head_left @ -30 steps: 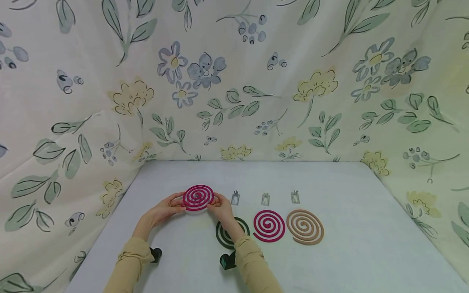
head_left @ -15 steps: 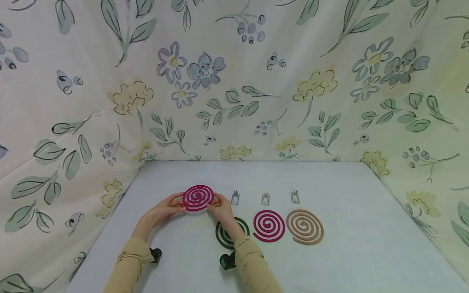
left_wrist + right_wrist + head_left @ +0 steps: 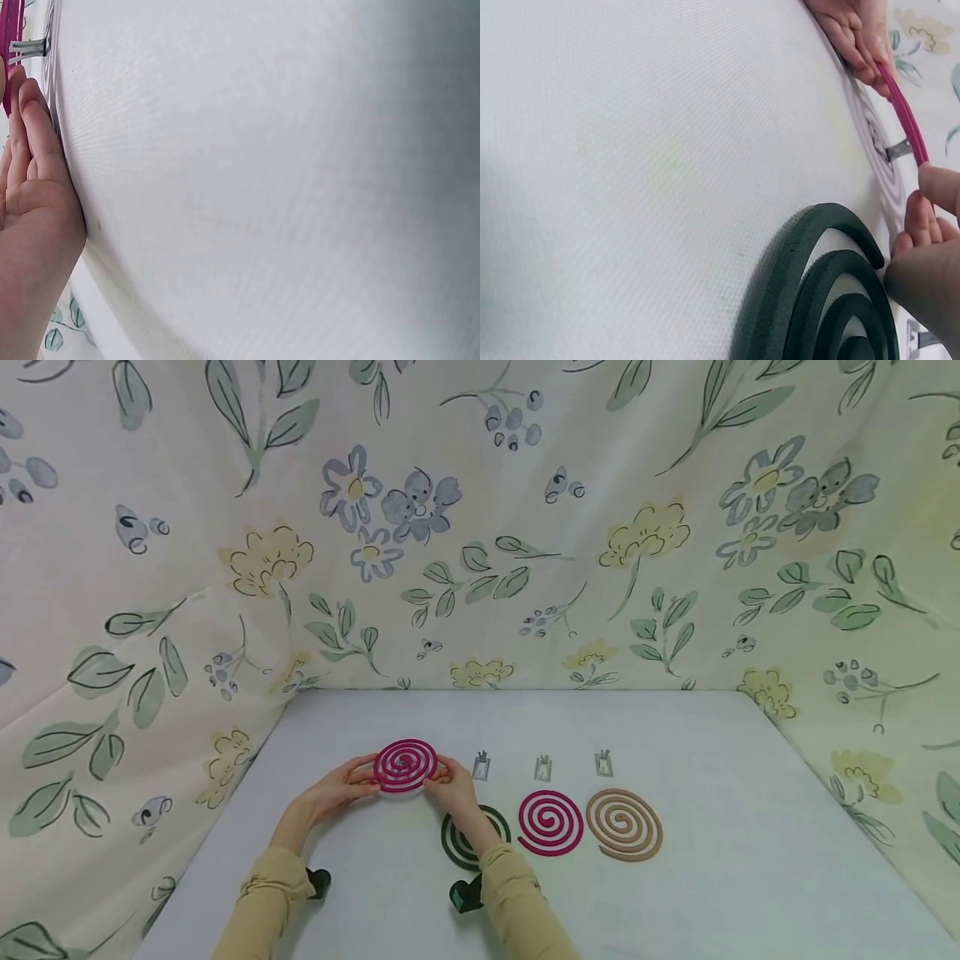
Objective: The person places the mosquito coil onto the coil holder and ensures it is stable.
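Both hands hold a magenta mosquito coil level, low over the left part of the table. My left hand pinches its left edge and my right hand pinches the right edge. A small grey metal stand rises under the coil in the left wrist view, its prongs at the coil. In the right wrist view this stand shows between coil and table. My right forearm passes over a dark green coil lying flat, hiding part of it in the head view.
Right of the green coil lie a second magenta coil and a tan coil. Behind them, three small metal stands lie in a row on the white table. Floral cloth hangs at the back and sides.
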The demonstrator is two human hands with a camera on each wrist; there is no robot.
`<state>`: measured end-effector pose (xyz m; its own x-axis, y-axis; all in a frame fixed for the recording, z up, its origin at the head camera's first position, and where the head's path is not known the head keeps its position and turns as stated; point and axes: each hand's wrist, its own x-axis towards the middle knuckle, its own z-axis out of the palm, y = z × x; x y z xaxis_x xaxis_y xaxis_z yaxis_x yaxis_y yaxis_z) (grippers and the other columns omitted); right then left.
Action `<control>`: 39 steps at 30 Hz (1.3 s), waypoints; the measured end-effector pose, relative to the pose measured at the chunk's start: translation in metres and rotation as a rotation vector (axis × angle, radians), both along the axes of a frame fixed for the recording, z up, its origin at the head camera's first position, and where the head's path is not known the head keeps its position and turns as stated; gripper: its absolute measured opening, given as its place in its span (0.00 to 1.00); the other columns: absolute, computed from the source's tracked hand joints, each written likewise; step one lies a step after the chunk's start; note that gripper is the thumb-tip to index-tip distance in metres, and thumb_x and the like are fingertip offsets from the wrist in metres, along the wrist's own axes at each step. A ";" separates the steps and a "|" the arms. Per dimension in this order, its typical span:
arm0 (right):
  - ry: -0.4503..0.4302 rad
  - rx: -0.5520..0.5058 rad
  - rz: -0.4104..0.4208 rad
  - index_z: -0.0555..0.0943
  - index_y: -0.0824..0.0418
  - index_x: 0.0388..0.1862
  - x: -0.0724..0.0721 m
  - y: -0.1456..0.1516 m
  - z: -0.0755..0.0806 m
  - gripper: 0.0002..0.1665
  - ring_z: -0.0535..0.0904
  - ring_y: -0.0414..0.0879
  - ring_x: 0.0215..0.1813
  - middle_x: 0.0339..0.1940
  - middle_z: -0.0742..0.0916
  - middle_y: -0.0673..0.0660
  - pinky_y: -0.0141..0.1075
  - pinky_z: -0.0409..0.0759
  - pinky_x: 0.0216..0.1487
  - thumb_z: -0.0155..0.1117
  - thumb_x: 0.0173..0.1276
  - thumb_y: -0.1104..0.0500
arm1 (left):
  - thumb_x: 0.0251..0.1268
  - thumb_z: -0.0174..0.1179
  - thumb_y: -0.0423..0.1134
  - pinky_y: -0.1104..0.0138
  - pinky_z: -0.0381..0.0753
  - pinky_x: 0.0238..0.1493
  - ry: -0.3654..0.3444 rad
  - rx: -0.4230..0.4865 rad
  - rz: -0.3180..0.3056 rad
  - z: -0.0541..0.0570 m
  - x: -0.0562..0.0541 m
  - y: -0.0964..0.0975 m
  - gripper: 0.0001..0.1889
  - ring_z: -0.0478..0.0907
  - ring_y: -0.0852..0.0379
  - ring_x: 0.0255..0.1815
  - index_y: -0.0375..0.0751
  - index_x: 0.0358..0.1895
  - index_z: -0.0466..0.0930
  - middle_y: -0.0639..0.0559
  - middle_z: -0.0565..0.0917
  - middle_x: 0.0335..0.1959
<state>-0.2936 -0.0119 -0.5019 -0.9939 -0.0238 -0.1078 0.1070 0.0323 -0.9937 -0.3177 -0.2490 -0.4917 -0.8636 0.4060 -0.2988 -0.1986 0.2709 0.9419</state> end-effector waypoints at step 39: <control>0.002 -0.013 0.017 0.69 0.69 0.64 -0.001 0.001 -0.002 0.32 0.69 0.38 0.31 0.35 0.79 0.59 0.26 0.70 0.33 0.64 0.60 0.70 | 0.64 0.59 0.35 0.75 0.74 0.51 -0.016 0.054 0.014 -0.004 -0.002 -0.001 0.40 0.75 0.68 0.48 0.36 0.74 0.45 0.55 0.80 0.51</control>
<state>-0.2947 -0.0111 -0.5036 -0.9935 -0.0423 -0.1058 0.1050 0.0211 -0.9942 -0.3198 -0.2497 -0.4956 -0.8647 0.4097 -0.2905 -0.2169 0.2170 0.9518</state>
